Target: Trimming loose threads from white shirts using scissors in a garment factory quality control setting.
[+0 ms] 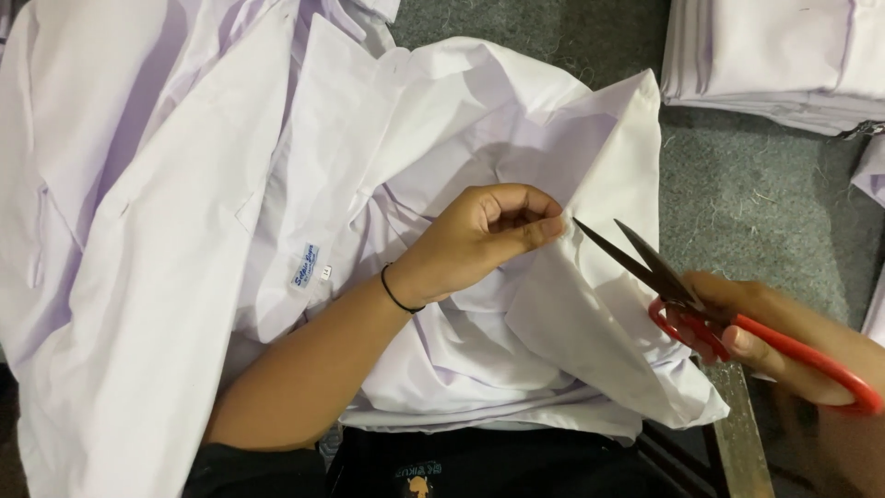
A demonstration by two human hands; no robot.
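1. White shirt [516,304] lies bunched in front of the person, partly on the grey worktop [747,203] and partly hanging over its near edge toward the lap; one folded edge of it stands up just right of the left hand's fingers [539,226].
2. Left hand [479,244] is closed in a narrow pinch, its fingers holding a small bit of the cloth, or perhaps a loose thread there; which of the two is too fine to tell.
3. Right hand [765,337] is wrapped around the red handles of the scissors [701,295]. The dark blades are parted and point left, their tips just beside the left fingers, close to the pinched spot but not visibly closed on anything.
4. As a judgement, the trimming at this spot is set up but not made: the cloth is held taut, the blades are open, and no cut piece is visible.
5. Left of the left fingers, a loose heap of white garments [138,231] covers the worktop, one showing a small label at its collar.
6. Well apart from the right fingers, toward the far side, a neatly folded stack [774,55] sits, which suggests some pieces are finished while the loose heap remains.
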